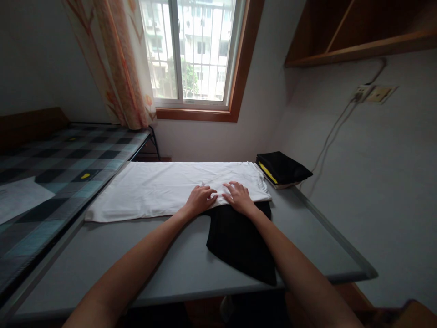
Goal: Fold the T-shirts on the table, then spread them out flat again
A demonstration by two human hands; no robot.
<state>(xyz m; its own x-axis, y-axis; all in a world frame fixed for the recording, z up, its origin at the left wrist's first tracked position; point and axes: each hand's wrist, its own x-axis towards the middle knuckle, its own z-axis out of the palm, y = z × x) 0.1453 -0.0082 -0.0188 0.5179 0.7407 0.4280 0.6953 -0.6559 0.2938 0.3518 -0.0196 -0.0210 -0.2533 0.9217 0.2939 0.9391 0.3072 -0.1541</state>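
A white shirt (pixel 153 191) with a black sleeve (pixel 239 237) lies folded across the table. Its white body stretches along the far side, and the sleeve points toward me over the near side. My left hand (pixel 201 199) rests on the white cloth near its front edge, fingers stretched forward and slightly bent. Close to it on the right, my right hand (pixel 238 197) lies on the same cloth just above the black sleeve, with its fingers apart. Neither hand is lifting any fabric that I can see.
The grey table (pixel 170 255) has a stack of folded dark clothes (pixel 283 168) with a yellow layer at its far right corner. To the left is a bed with a checked cover (pixel 102 146), and paper (pixel 23 198) on it. A cable (pixel 329 136) hangs along the right wall.
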